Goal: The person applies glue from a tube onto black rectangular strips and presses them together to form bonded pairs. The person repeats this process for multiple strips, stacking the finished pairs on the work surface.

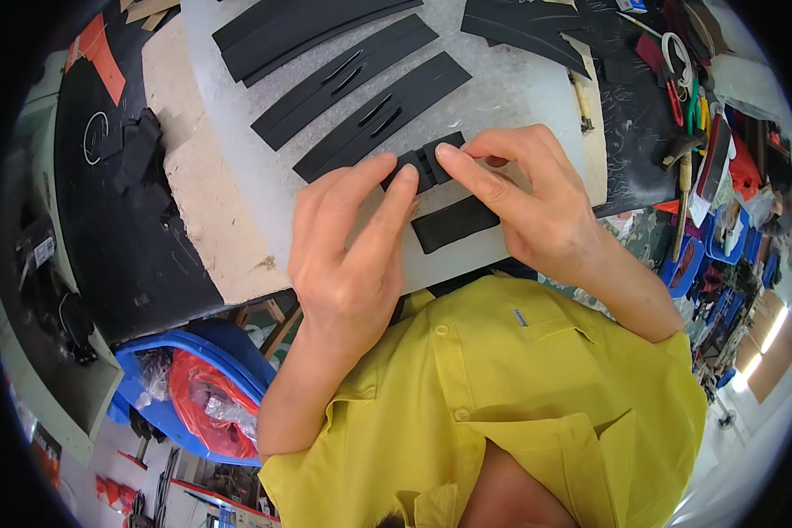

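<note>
Both my hands are on a small black strip (426,164) lying on the white board, close to its near edge. My left hand (343,242) has its fingertips at the strip's left end, the thumb largely hidden. At the right end, my right hand (541,180) grips with thumb and index finger. A short dark gap or slot crosses the strip's middle. Just nearer to me lies another short black piece (456,224). Beyond my hands are two curved black strips with paired slits, a nearer one (383,116) and a farther one (345,81).
A broad curved black piece (317,35) and more black pieces (524,31) lie farther back on the white board (537,97). Beige board (185,158) sits under it. Tools, including a hammer (683,163), crowd the right. A blue bin (251,356) stands below the table's left side.
</note>
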`<move>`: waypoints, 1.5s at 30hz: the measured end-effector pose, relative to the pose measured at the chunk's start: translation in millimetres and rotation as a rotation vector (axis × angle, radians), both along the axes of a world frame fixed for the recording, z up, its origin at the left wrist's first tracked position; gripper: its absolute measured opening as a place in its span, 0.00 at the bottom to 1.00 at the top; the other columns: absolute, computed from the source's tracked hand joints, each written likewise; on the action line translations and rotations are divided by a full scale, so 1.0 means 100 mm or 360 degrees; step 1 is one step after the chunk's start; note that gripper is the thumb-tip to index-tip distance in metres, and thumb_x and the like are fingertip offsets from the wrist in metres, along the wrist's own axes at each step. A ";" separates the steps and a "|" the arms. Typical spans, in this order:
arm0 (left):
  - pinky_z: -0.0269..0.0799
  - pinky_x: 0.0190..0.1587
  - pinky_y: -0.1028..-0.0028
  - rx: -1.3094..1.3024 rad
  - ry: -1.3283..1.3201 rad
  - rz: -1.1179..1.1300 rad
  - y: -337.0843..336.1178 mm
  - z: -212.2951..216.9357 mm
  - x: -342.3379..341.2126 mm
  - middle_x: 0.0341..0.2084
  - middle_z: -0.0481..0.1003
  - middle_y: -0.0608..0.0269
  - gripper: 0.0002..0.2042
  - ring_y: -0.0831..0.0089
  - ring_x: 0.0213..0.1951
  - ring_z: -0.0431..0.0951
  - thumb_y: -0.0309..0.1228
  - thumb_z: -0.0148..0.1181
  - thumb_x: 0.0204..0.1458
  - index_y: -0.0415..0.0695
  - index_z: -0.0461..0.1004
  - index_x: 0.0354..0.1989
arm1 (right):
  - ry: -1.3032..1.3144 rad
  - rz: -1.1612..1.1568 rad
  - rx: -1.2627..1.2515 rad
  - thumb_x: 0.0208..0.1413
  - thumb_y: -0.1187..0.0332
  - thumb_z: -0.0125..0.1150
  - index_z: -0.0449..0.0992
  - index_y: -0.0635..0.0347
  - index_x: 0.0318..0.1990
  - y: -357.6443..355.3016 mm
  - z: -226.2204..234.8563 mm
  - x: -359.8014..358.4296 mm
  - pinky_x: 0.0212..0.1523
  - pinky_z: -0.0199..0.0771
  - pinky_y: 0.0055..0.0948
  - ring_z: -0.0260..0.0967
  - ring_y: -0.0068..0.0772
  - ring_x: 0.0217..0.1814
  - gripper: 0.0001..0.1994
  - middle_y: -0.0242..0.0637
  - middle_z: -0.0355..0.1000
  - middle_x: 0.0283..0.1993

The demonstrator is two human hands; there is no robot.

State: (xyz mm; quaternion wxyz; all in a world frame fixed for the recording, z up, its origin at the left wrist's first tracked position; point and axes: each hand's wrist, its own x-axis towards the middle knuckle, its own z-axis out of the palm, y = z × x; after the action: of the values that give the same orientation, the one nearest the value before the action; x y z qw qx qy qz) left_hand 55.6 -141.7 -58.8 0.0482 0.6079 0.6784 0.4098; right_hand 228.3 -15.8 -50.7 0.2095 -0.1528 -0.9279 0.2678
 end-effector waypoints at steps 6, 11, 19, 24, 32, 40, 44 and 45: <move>0.76 0.41 0.66 -0.0002 0.0061 -0.0007 0.01 -0.01 0.00 0.42 0.80 0.54 0.19 0.58 0.40 0.79 0.15 0.68 0.36 0.36 0.83 0.41 | -0.0043 -0.0006 0.0055 0.34 0.90 0.58 0.79 0.61 0.57 -0.03 0.01 -0.01 0.41 0.74 0.34 0.68 0.41 0.44 0.35 0.39 0.72 0.48; 0.77 0.41 0.67 0.0000 0.0090 -0.0008 0.02 -0.02 0.00 0.42 0.80 0.54 0.18 0.58 0.40 0.79 0.15 0.68 0.36 0.36 0.83 0.41 | -0.0095 0.0004 0.0094 0.37 0.89 0.61 0.79 0.60 0.57 -0.03 0.01 -0.01 0.41 0.73 0.34 0.67 0.41 0.45 0.33 0.38 0.72 0.48; 0.76 0.44 0.66 -0.0081 0.0068 0.0010 0.00 0.00 0.01 0.44 0.80 0.56 0.17 0.58 0.42 0.79 0.17 0.70 0.41 0.39 0.84 0.43 | -0.0153 0.0084 0.0252 0.43 0.72 0.60 0.78 0.66 0.54 0.01 -0.01 0.00 0.46 0.68 0.33 0.66 0.37 0.44 0.26 0.36 0.72 0.49; 0.76 0.43 0.66 -0.0128 0.0169 -0.0015 0.00 0.02 0.01 0.44 0.80 0.57 0.15 0.58 0.44 0.78 0.17 0.68 0.43 0.37 0.83 0.43 | -0.0170 0.0105 0.0332 0.46 0.71 0.62 0.78 0.67 0.53 0.02 0.03 -0.03 0.43 0.68 0.33 0.67 0.35 0.44 0.23 0.34 0.73 0.49; 0.57 0.56 0.63 -0.0388 0.0989 0.0017 -0.09 0.19 0.05 0.46 0.80 0.69 0.11 0.70 0.50 0.78 0.28 0.66 0.49 0.43 0.85 0.41 | -0.0353 0.0033 0.0694 0.47 0.70 0.64 0.79 0.67 0.50 -0.06 0.15 -0.10 0.41 0.69 0.36 0.68 0.35 0.46 0.20 0.33 0.72 0.48; 0.52 0.61 0.62 -0.0384 0.1144 0.0004 -0.11 0.10 0.09 0.46 0.79 0.74 0.10 0.80 0.52 0.77 0.30 0.64 0.52 0.44 0.84 0.42 | -0.0399 0.0100 0.0493 0.48 0.71 0.62 0.79 0.68 0.50 -0.05 0.17 -0.11 0.44 0.69 0.36 0.68 0.36 0.47 0.20 0.35 0.72 0.48; 0.51 0.62 0.62 -0.0443 0.1112 -0.0071 -0.11 0.12 0.08 0.47 0.79 0.73 0.13 0.82 0.53 0.76 0.29 0.61 0.49 0.43 0.82 0.44 | -0.0364 0.0086 0.0439 0.49 0.71 0.61 0.79 0.68 0.47 -0.05 0.18 -0.13 0.44 0.68 0.35 0.68 0.35 0.47 0.17 0.34 0.72 0.47; 0.51 0.63 0.62 -0.0470 0.1100 -0.0078 -0.11 0.12 0.09 0.47 0.79 0.73 0.14 0.82 0.53 0.76 0.29 0.60 0.49 0.43 0.82 0.45 | -0.0387 0.0090 0.0396 0.49 0.71 0.61 0.79 0.67 0.46 -0.04 0.19 -0.15 0.44 0.68 0.35 0.68 0.35 0.47 0.16 0.33 0.72 0.47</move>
State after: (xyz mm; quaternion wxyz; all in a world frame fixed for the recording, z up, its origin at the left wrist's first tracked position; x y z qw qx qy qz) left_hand 64.6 -152.5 -46.8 -0.0867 0.7129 0.6916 0.0769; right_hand 213.7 -19.7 -32.1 0.1053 -0.1307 -0.9764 0.1361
